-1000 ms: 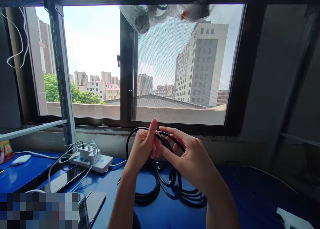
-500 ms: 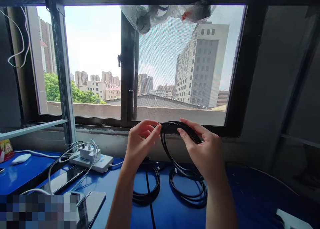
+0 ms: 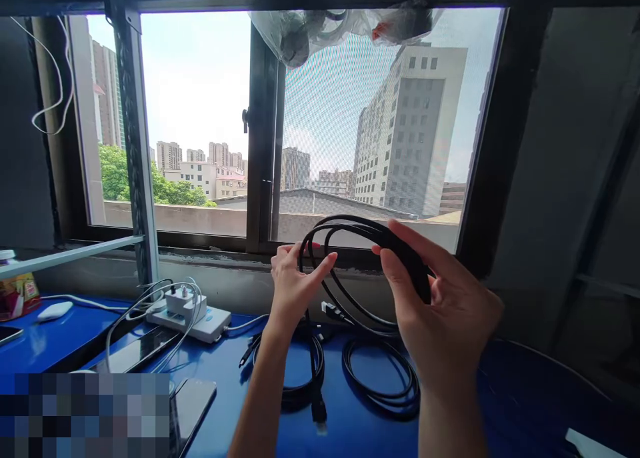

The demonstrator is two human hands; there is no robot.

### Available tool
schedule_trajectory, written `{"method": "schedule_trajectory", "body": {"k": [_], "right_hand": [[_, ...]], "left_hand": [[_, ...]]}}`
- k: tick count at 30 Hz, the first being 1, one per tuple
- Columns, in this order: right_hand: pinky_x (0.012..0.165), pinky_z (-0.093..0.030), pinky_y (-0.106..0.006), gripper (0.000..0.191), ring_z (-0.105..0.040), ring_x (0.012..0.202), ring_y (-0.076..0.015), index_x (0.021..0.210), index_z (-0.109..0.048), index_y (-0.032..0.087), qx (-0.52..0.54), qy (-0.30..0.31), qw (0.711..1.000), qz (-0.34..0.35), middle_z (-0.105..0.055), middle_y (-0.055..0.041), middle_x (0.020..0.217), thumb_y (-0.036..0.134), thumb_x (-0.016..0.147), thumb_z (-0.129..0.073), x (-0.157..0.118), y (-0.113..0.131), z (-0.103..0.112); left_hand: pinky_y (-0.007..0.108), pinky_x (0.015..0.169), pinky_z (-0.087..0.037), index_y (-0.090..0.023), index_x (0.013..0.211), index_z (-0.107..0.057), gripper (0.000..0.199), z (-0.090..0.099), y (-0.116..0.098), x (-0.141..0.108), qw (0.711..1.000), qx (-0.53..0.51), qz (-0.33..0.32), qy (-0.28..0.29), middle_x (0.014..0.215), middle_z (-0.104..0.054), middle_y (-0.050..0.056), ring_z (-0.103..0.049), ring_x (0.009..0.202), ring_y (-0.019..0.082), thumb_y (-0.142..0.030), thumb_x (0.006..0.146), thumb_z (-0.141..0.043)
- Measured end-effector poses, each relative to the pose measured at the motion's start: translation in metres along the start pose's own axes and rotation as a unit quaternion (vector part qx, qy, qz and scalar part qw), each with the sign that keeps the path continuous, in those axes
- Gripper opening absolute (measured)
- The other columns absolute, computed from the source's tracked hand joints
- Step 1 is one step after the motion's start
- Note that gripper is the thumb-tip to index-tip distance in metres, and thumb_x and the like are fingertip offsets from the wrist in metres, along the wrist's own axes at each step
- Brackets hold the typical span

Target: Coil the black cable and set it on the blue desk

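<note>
Both hands are raised in front of the window: the left hand (image 3: 294, 286) pinches the left side of a coiled black cable (image 3: 350, 235) between thumb and fingers, and the right hand (image 3: 440, 305) closes loosely around its right side. The cable is thin, smooth and rubbery. Its lower round loops lie on the glossy blue surface (image 3: 350, 431), near a white power strip (image 3: 193, 315).

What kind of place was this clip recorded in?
Probably a small upper-floor workroom or desk corner. A blue desk stands under a wide dark-framed window looking out on city high-rises, and on it are a white power strip with plugged-in chargers, phones and coils of black cable.
</note>
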State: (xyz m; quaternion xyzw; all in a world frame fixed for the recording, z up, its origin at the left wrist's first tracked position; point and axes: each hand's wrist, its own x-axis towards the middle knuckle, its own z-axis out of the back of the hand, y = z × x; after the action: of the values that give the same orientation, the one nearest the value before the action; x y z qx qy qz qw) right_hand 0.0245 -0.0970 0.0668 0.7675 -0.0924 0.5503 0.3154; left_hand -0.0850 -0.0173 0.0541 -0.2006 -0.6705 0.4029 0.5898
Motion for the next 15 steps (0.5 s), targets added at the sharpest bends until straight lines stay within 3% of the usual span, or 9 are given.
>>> {"method": "schedule_trajectory", "body": {"k": [4, 8, 11, 15], "right_hand": [[0.069, -0.053, -0.032, 0.020, -0.065, 0.075, -0.0169, 0.098, -0.069, 0.029, -0.011, -0.041, 0.998, 0.038, -0.070, 0.0007, 0.079, 0.027, 0.078, -0.067, -0.001, 0.001, -0.001], [0.065, -0.053, -0.028, 0.022, -0.065, 0.072, -0.0143, 0.098, -0.069, 0.029, -0.001, -0.047, 0.995, 0.087, -0.070, 0.0018, 0.081, 0.022, 0.077, -0.068, 0.000, -0.002, -0.003], [0.059, -0.052, -0.024, 0.024, -0.064, 0.067, -0.0119, 0.098, -0.069, 0.027, 0.021, -0.060, 0.996, 0.057, -0.069, 0.0024, 0.076, 0.021, 0.075, -0.070, 0.002, -0.003, -0.003], [0.045, -0.046, -0.020, 0.037, -0.053, 0.051, -0.0091, 0.102, -0.067, 0.025, 0.023, -0.031, 0.999, -0.006, -0.059, 0.0052, 0.059, 0.027, 0.067, -0.075, 0.006, -0.007, 0.004]], "left_hand": [[0.030, 0.072, -0.044, -0.017, 0.080, -0.068, 0.032, 0.005, 0.003, 0.003, 0.981, -0.110, 0.045, 0.154, 0.075, -0.065, 0.006, -0.058, 0.076, 0.020, -0.045, 0.065, -0.064], [0.028, 0.074, -0.044, -0.015, 0.074, -0.066, 0.030, 0.007, 0.000, -0.001, 0.952, -0.190, 0.026, 0.241, 0.077, -0.067, 0.005, -0.061, 0.076, 0.018, -0.043, 0.071, -0.055], [0.025, 0.066, -0.044, -0.017, 0.049, -0.051, 0.037, 0.008, -0.006, -0.005, 0.940, -0.236, 0.039, 0.243, 0.062, -0.063, 0.003, -0.059, 0.064, 0.015, -0.044, 0.074, -0.054], [0.023, 0.050, -0.040, -0.021, 0.034, -0.030, 0.052, 0.010, -0.011, -0.007, 0.946, -0.244, 0.063, 0.206, 0.031, -0.034, -0.004, -0.048, 0.038, 0.011, -0.048, 0.070, -0.056]]}}
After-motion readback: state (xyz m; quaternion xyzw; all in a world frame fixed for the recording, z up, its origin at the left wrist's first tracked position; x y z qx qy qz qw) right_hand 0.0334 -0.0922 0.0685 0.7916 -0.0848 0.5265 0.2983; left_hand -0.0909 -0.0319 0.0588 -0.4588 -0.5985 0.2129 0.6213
